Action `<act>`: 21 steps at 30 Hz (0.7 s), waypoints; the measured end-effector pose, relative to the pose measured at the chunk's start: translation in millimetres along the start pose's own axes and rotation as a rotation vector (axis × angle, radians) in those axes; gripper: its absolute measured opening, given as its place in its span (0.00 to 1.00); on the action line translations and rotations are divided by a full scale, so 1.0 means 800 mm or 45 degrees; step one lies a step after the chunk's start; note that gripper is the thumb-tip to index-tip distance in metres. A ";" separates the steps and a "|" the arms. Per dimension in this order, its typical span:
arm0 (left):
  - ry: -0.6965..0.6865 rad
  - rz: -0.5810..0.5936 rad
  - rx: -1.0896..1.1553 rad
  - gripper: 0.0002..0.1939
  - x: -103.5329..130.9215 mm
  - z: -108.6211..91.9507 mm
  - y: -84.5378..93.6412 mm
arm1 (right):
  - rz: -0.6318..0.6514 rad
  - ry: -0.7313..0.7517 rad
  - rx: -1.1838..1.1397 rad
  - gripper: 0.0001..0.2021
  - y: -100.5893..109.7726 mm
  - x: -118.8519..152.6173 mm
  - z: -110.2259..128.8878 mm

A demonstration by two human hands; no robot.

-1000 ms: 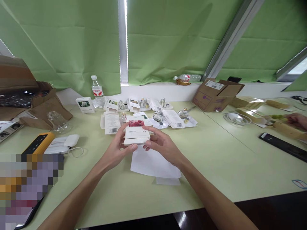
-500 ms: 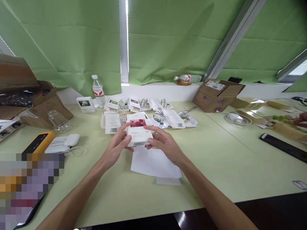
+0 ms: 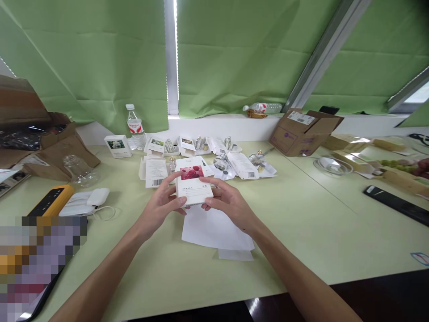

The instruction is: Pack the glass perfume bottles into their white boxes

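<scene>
Box with red flower print [image 3: 194, 188]: smooth card, slightly satin. Loose sheet [image 3: 214, 229]: plain paper, matt and smooth. Tabletop [image 3: 161, 277]: smooth, softly reflective. Faceted flacon [image 3: 220, 162]: clear, shiny, glass-like. Carton [image 3: 290, 136]: matt cardboard. Standing bottle [image 3: 135, 129]: transparent, glossy plastic. Jar [image 3: 79, 171]: clear and shiny, seemingly plastic. Blinds [image 3: 231, 53]: matt, lightly creased, cloth-like. Diagonal window bar [image 3: 330, 51]: smooth, metallic, low sheen.

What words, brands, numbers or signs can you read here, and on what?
None is clear enough to quote.
Red-flower box: print too small.
Upright bottle: lettering blurred.
Lying bottle: lettering blurred.
Carton: print too small.
Barcoded boxes: fine print too small.
</scene>
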State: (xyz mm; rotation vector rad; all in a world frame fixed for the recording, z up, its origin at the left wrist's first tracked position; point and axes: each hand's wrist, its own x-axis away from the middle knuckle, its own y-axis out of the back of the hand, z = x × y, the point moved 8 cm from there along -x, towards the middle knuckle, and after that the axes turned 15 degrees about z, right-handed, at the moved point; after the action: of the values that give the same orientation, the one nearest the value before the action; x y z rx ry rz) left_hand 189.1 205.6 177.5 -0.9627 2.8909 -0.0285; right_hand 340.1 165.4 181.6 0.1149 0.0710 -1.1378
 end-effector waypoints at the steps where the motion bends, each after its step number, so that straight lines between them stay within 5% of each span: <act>1: -0.002 0.005 0.013 0.35 0.000 0.000 0.000 | 0.000 -0.001 -0.003 0.23 0.000 0.000 0.000; 21: 0.005 0.039 0.180 0.39 0.001 0.008 -0.001 | 0.038 -0.018 -0.033 0.27 -0.005 0.000 -0.003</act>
State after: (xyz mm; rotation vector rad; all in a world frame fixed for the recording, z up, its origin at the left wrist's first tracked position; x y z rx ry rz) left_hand 189.1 204.7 171.0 -0.8941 2.8608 -0.2289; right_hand 336.8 164.3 179.3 0.0849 0.0711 -1.1070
